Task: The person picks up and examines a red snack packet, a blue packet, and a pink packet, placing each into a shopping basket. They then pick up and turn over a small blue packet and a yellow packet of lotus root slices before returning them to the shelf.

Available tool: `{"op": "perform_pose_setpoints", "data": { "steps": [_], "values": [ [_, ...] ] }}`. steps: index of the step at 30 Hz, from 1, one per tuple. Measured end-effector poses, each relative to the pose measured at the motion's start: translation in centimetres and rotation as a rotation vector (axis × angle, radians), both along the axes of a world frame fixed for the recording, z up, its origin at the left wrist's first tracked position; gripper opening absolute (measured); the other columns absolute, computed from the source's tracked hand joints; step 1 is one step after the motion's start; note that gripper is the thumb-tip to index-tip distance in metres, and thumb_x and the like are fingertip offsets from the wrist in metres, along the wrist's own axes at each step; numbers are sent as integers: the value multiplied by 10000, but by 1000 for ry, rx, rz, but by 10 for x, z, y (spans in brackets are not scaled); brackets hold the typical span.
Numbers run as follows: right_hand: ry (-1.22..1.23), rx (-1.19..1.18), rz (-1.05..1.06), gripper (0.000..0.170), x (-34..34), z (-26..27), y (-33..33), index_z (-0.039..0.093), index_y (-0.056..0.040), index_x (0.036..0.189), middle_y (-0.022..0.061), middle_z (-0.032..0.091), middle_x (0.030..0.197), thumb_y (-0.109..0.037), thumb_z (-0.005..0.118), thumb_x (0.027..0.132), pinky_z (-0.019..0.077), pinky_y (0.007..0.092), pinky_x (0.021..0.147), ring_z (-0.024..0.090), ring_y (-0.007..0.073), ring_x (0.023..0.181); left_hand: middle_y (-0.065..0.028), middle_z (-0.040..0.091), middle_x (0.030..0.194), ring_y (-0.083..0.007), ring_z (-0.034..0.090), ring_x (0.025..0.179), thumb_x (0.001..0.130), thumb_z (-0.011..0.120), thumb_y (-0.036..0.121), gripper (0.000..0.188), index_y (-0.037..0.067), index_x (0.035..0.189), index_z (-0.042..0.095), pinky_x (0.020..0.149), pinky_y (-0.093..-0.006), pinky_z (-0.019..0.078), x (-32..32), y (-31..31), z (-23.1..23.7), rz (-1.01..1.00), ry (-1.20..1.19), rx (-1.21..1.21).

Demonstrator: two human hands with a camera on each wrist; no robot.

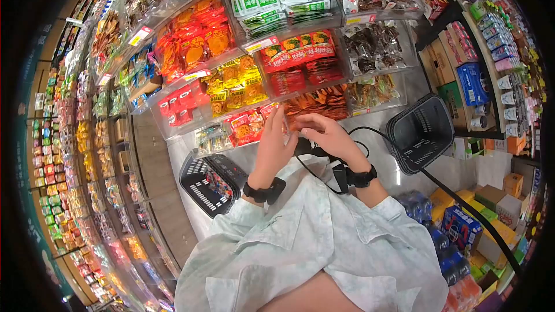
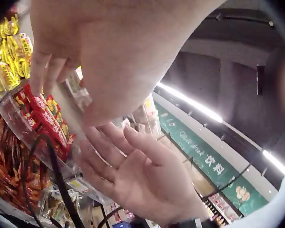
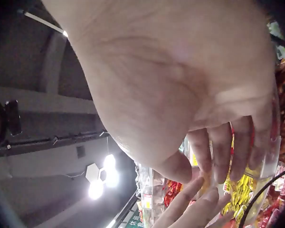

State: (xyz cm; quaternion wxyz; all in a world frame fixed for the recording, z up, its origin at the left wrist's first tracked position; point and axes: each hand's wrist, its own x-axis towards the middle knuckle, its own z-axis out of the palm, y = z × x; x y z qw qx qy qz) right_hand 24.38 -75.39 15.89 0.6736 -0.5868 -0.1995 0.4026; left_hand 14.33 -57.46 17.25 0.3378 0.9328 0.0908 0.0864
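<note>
In the head view my left hand (image 1: 274,151) and right hand (image 1: 336,138) are raised close together in front of my shirt, fingertips nearly meeting. Neither holds anything. In the left wrist view the right hand (image 2: 149,183) shows its palm with fingers extended, just below the left hand. The right wrist view has the right hand (image 3: 180,80) filling the top, its fingers lightly bent, and the left hand's fingers (image 3: 192,209) beneath. Just beyond the hands are clear bins with red snack packets (image 1: 245,130) and reddish-brown strip snacks (image 1: 315,104).
A black basket (image 1: 196,192) with packets inside stands on the floor at left. More black baskets (image 1: 421,138) are at right, and a black cable (image 1: 462,201) runs past them. Stacked boxes (image 1: 462,228) lie at lower right. Packed shelves (image 1: 87,179) line the left side.
</note>
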Motion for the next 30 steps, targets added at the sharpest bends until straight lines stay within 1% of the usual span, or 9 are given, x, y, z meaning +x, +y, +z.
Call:
{"op": "perform_pose_setpoints", "data": {
  "steps": [4,7,10,13,18,21,24,27,30],
  "values": [
    [10,-12,-3,366,-1,3,-1,587,24,1396,101,696,1314,-79,625,1046,507,326,1063,651,166,1218,-214,521,1521,-273,625,1274,991,702,137,677,-27,1568,388,993,-375,560,-2,36,-29,239,44,-345],
    [-28,-55,-19,351,-1,0,1,597,23,1375,104,704,1298,-87,632,1043,513,325,1048,660,168,1200,-242,543,1476,-326,613,1288,984,713,157,671,-22,1550,399,978,-363,544,-2,82,-41,401,-35,-536],
    [-58,-88,-87,336,-3,-1,9,611,15,1355,109,720,1264,-94,635,1037,522,329,1027,679,173,1156,-222,537,1491,-335,587,1335,1018,666,173,648,-35,1556,371,1062,-392,518,4,128,-34,539,-89,-890],
    [-48,-107,-138,331,-5,-2,28,613,13,1354,114,719,1262,-96,631,1042,520,327,1029,678,174,1155,-219,525,1500,-345,570,1358,1041,624,205,641,-49,1556,339,1135,-430,484,15,185,-54,545,-222,-1356],
    [9,-179,-182,321,-14,-3,68,616,17,1339,102,717,1249,-89,644,1037,515,318,1025,670,172,1162,-228,410,1569,-355,478,1434,1079,569,226,586,-31,1551,337,1215,-451,419,54,245,-67,524,-210,-1600],
    [32,-225,-191,319,-20,-4,91,616,13,1337,100,715,1254,-94,644,1038,512,313,1024,663,168,1172,-226,451,1545,-362,488,1423,1081,566,225,508,-21,1497,408,1224,-446,410,68,265,-68,459,-262,-1709],
    [67,-279,-226,318,-25,0,112,607,15,1339,103,707,1280,-96,635,1042,505,309,1032,654,169,1195,-226,510,1509,-356,494,1425,1083,559,216,404,-8,1412,487,1236,-433,396,72,282,-61,347,-210,-1840],
    [96,-308,-255,318,-31,-1,129,602,16,1341,109,700,1294,-95,629,1044,499,312,1047,651,176,1213,-227,555,1477,-344,502,1429,1083,554,200,329,5,1346,533,1236,-419,396,75,295,-58,325,-167,-1901],
    [111,-303,-278,316,-39,-1,141,601,16,1342,117,697,1300,-95,624,1047,495,316,1058,651,182,1221,-232,552,1485,-334,504,1434,1081,552,191,334,-5,1351,531,1231,-412,401,73,302,-50,313,-122,-1927]
  ]
}}
